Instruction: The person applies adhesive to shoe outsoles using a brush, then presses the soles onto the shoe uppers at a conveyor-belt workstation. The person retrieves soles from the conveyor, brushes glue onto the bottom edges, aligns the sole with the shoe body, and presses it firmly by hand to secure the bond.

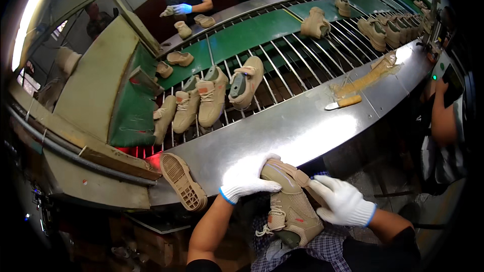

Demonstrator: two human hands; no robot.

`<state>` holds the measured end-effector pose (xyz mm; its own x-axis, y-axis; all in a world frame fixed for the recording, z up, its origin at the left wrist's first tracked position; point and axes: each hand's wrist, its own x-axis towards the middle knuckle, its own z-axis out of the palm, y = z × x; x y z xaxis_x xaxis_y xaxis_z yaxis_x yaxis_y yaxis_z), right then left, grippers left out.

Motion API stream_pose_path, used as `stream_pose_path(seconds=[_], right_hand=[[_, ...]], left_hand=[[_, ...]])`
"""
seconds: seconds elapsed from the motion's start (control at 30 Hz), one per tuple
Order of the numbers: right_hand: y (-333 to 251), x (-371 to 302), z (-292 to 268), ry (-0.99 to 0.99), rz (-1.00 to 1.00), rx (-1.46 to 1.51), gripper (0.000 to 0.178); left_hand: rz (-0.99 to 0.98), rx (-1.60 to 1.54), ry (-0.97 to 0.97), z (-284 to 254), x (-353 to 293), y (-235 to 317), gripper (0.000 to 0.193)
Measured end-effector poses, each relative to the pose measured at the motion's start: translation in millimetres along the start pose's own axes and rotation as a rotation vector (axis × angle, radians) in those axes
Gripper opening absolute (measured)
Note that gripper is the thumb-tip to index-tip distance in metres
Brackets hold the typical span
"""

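Observation:
A tan lace-up shoe (294, 214) is tilted toe-up over my lap, with a green form showing in its collar. Along its bottom lies a tan rubber sole (295, 175), which meets the shoe at the toe. My left hand (250, 178), in a white knit glove, closes round the toe end, its thumb across the upper. My right hand (344, 202), gloved alike, grips the sole's edge on the right; some of its fingertips are hidden. Left of my hands another loose sole (183, 181) lies tread-up at the metal ledge's edge.
A metal ledge (242, 143) curves ahead, bearing a knife (344, 103) with a yellow handle beside brown tape (368, 78). Beyond it, several tan shoes (212, 95) stand on a rod conveyor (282, 65). People work across it; another person's arm (443, 116) shows at right.

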<state>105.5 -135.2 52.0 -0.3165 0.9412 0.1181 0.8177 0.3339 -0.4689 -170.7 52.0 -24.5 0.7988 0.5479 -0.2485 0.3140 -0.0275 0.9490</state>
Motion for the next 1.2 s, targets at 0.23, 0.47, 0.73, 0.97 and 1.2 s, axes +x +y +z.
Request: stream_pose_path(seconds=[0.23,0.47,0.73,0.97,1.2], right_hand=[[28.0,61.8,55.2,0.27,-0.107,-0.009,0.048],[39.6,123.5,49.1,-0.055,0.033,0.044,0.034],[42.2,108.2,21.0,-0.192,0.202,0.302,0.047],[46.0,10.3,36.0,-0.3,0.203,0.538,0.096],[30.8,28.0,61.8,0.105,0.004,0.114,0.067]], left_hand=[[-0.02,0.012,0.008,-5.4,6.8,3.3,0.092],[0.001,0.217,0.043,-7.1,15.3,12.2,0.088],[0.077,0.23,0.153,2.0,6.2,10.3,0.072],[0.411,0.552,0.235,4.2,27.2,43.3,0.027],[0.266,0.629,0.335,26.6,39.0,43.6,0.027]])
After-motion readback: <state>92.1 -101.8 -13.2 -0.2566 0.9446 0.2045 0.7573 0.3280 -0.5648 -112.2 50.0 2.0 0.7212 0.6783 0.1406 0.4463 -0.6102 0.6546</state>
